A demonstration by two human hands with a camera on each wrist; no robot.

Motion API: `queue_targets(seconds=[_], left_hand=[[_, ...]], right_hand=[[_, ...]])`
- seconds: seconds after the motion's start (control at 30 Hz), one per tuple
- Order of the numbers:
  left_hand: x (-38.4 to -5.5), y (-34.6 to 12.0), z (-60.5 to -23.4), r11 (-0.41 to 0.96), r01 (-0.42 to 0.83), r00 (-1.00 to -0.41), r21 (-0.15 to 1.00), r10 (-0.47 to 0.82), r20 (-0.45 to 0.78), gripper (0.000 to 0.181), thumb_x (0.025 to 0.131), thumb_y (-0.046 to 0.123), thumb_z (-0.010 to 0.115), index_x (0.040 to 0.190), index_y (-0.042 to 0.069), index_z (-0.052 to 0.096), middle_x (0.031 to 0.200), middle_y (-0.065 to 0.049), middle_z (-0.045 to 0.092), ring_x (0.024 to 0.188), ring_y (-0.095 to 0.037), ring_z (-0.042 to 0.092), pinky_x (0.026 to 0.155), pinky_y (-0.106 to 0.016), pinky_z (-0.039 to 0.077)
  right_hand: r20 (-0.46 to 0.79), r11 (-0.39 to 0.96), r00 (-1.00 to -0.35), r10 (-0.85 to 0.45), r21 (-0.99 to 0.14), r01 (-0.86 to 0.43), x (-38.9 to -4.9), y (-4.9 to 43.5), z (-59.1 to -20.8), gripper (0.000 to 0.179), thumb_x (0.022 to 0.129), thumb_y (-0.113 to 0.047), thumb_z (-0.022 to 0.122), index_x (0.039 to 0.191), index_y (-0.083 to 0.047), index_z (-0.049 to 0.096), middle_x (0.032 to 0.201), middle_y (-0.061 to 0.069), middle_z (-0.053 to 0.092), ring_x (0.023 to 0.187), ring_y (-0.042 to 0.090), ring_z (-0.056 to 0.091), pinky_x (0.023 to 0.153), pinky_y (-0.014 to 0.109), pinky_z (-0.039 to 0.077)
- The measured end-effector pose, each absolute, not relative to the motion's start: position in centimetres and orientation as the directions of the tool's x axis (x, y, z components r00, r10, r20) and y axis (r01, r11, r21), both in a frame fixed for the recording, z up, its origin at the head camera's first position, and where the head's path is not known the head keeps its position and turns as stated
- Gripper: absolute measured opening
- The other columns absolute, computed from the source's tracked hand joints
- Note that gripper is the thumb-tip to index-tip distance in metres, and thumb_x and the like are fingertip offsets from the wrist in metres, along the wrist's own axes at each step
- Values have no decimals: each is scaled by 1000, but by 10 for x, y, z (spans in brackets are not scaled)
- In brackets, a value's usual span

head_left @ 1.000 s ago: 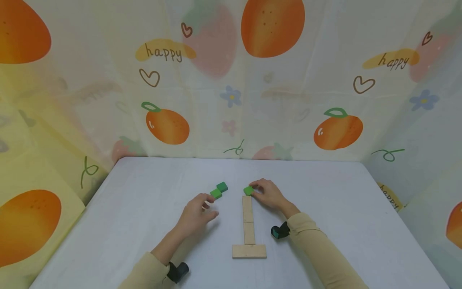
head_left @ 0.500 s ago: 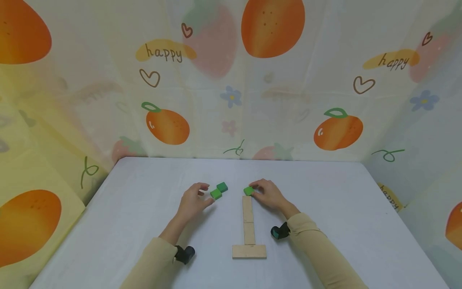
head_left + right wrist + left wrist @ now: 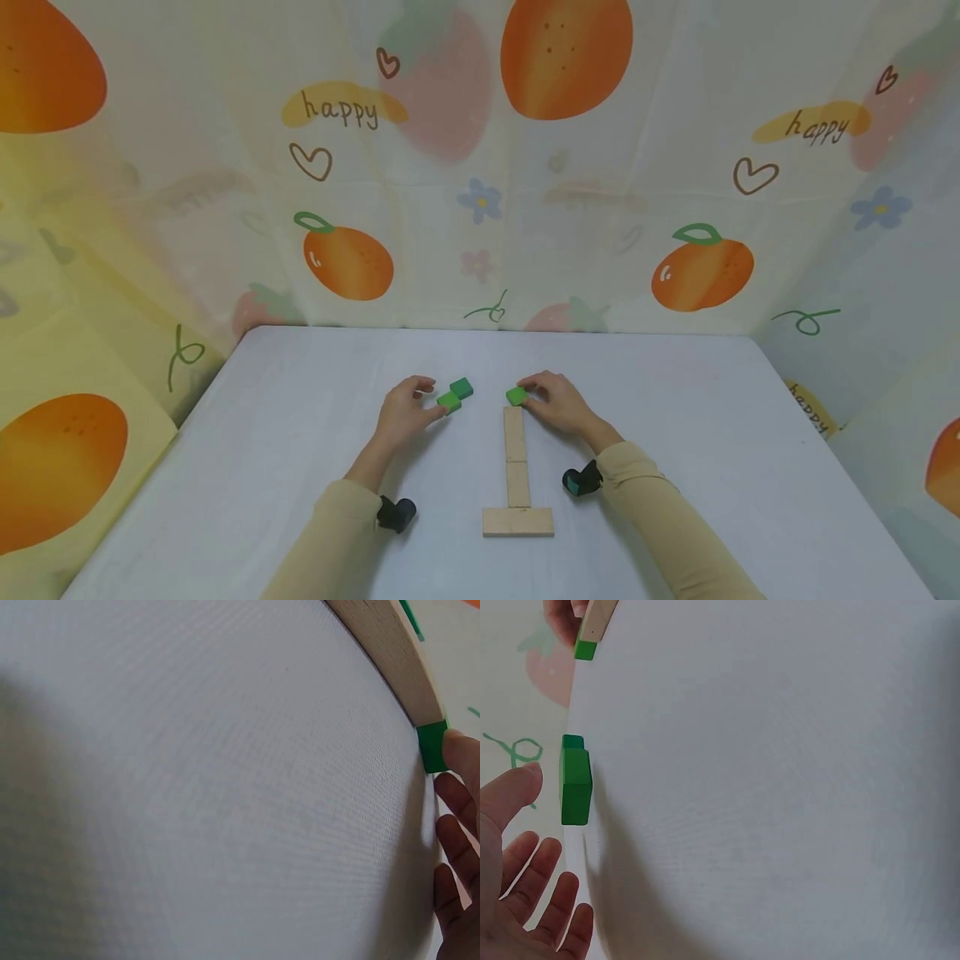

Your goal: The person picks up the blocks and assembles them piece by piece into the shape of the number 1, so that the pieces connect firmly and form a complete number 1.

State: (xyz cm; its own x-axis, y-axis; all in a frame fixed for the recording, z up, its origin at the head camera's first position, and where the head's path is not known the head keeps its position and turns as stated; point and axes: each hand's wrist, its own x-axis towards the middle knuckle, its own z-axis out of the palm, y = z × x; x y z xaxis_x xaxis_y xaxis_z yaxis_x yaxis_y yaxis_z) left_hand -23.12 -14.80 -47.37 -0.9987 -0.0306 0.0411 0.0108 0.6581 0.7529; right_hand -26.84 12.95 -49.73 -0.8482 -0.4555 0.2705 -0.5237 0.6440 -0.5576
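Two wooden planks lie end to end in a column, the far plank (image 3: 514,433) beyond the near plank (image 3: 517,484), with a crosswise plank (image 3: 517,522) at the near end. At the column's far end, my right hand (image 3: 558,402) pinches a light green block (image 3: 515,397) between thumb and fingers; its green side (image 3: 432,747) meets the wood in the right wrist view. To the left, another light green block (image 3: 448,403) lies against a darker green block (image 3: 461,387). My left hand (image 3: 403,410) is beside this pair, fingers spread and loosely bent, thumb close to the nearer block.
A white-covered table (image 3: 645,375) carries everything. Behind it hangs a cloth backdrop (image 3: 420,192) printed with oranges and strawberries. Dark wrist cameras sit on the left wrist (image 3: 396,515) and the right wrist (image 3: 582,479).
My left hand has drawn back off the front of the green pair and shifted forward to their left side. My right hand stays put with its green block.
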Motion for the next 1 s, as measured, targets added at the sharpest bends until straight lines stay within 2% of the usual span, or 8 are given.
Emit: queue_targets(seconds=[0.37, 1.0], left_hand=[[-232, -144, -479, 706, 12, -1000, 708, 5, 12, 48, 71, 20, 76, 114, 5, 60, 109, -10, 61, 102, -27, 53, 88, -41, 42], [-233, -142, -488, 738, 30, -997, 674, -25, 72, 40, 71, 21, 77, 106, 8, 66, 98, -6, 63, 100, -26, 51, 89, -43, 39]], right_hand=[[282, 644, -845, -454, -551, -531, -268, 129, -496, 28, 83, -15, 66, 109, -6, 64, 103, 7, 65, 95, 23, 58, 85, 40, 42], [270, 651, -850, -452, -551, -521, -266, 129, -495, 28, 84, -15, 66, 110, -6, 64, 103, 8, 65, 97, 24, 58, 87, 43, 41]])
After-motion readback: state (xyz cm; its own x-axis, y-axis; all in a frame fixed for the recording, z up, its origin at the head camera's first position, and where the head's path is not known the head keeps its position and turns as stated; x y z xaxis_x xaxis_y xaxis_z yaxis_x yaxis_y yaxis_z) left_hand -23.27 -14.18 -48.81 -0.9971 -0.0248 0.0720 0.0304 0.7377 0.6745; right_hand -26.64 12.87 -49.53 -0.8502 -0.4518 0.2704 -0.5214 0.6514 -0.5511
